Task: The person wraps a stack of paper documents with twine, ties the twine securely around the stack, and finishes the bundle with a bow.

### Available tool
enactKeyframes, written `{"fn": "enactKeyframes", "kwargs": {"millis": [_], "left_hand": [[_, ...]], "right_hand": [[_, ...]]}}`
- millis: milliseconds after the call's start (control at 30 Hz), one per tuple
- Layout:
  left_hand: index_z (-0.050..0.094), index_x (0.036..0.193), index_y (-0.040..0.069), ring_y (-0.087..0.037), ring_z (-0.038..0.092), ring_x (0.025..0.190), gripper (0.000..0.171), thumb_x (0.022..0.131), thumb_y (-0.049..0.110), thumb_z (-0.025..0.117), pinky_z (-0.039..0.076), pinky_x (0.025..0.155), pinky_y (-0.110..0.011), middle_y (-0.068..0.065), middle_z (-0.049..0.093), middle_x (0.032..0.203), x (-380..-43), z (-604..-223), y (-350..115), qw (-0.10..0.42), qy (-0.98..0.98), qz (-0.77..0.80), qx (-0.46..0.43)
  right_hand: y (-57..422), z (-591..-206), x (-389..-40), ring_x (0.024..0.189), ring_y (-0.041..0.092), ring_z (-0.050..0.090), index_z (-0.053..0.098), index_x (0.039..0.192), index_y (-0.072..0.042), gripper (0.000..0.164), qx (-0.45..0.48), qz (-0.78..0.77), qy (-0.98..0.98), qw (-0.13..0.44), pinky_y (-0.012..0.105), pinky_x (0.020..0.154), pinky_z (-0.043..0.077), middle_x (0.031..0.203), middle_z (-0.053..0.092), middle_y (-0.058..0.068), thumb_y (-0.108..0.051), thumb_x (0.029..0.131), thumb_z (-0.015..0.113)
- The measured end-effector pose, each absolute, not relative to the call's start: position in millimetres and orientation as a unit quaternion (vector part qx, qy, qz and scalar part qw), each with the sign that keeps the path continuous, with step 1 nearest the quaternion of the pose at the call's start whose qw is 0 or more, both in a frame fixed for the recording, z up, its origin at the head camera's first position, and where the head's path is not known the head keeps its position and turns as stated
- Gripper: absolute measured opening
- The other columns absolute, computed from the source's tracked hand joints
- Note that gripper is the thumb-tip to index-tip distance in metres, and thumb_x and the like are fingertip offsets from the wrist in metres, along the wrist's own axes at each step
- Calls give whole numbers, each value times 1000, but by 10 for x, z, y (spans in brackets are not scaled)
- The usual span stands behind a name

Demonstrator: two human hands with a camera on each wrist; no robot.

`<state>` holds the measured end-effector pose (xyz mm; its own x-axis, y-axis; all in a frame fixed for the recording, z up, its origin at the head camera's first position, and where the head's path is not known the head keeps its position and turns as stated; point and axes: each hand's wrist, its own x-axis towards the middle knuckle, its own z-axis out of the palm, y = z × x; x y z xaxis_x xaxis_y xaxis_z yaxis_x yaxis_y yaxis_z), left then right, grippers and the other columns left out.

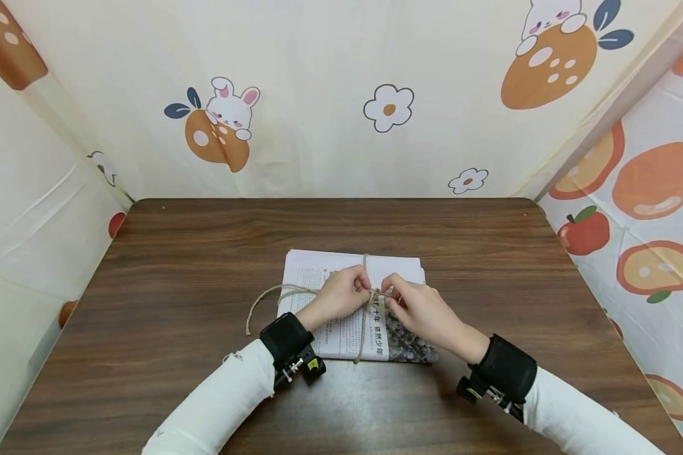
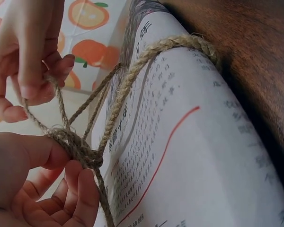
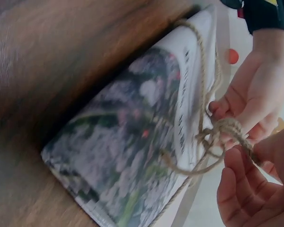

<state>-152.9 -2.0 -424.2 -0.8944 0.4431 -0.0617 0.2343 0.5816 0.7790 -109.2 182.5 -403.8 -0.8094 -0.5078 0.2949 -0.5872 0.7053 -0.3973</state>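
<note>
A folded newspaper bundle (image 1: 332,338) lies on the table, wrapped crosswise with twine (image 1: 264,292). Over the middle of the bundle, my left hand (image 1: 341,292) pinches the twine at a bunched knot (image 2: 73,142), thumb and forefinger meeting on it in the left wrist view. Just to the right, my right hand (image 1: 424,309) pinches a loop of the same twine between thumb and fingertip, drawn up from the knot. A loose twine end (image 3: 180,168) curves over the printed photo side in the right wrist view. Another tail trails left past the paper's edge.
The brown wooden table (image 1: 176,265) extends around the bundle on all sides. Patterned cloth (image 1: 319,151) hangs behind it, and fruit-print cloth (image 1: 649,221) lines the right side. Each wrist wears a black strap (image 1: 287,341) with a small camera.
</note>
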Motion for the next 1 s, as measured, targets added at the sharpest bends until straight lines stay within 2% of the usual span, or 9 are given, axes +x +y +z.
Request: {"fn": "enactKeyframes", "kwargs": {"millis": [100,300,533,633,767,900,1000], "left_hand": [[58,80,8,-8,47,56,5,77,7,61,36,54,-20,1,56,66,-1530,-4240,-37,125,878,421,193],[58,79,10,-8,47,56,6,76,7,62,36,55,-20,2,57,67,-1528,-4237,-56,124,878,423,184],[60,80,8,-7,49,57,5,75,7,62,37,55,-20,2,58,67,-1526,-4219,-58,125,879,428,171],[61,80,8,-7,49,57,5,76,8,62,38,55,-20,1,58,67,-1524,-4215,-57,127,879,427,169],[61,81,7,-8,49,57,5,76,7,61,38,55,-20,1,59,68,-1523,-4213,-60,133,876,431,169],[61,81,7,-8,50,57,6,75,8,61,38,55,-20,1,59,68,-1524,-4214,-59,132,876,433,165],[61,81,7,-8,50,57,6,75,9,61,38,55,-20,1,60,68,-1525,-4223,-61,131,877,432,166]], "right_hand": [[1849,-4075,-1149,55,-1,47,54,96,-14,15,302,239,-917,102,19,49,39,68,58,-9,-6,85,61],[1883,-4126,-1250,63,1,51,58,95,-15,11,317,232,-914,105,22,54,43,78,61,-8,-8,87,58],[1878,-4176,-1241,60,4,45,58,97,-13,14,377,201,-893,138,19,49,39,80,56,-6,-7,85,58],[1875,-4175,-1224,61,5,50,57,99,-12,15,377,199,-896,126,19,49,40,80,57,-4,-12,85,62],[1874,-4155,-1204,63,6,55,56,101,-12,24,373,198,-901,104,20,50,41,80,59,-1,-21,82,68],[1879,-4162,-1194,60,5,50,56,101,-11,32,382,184,-900,102,19,49,39,78,57,0,-23,77,73],[1884,-4178,-1189,60,5,48,56,100,-10,31,390,170,-899,110,20,49,38,79,56,-1,-21,76,73]]}}
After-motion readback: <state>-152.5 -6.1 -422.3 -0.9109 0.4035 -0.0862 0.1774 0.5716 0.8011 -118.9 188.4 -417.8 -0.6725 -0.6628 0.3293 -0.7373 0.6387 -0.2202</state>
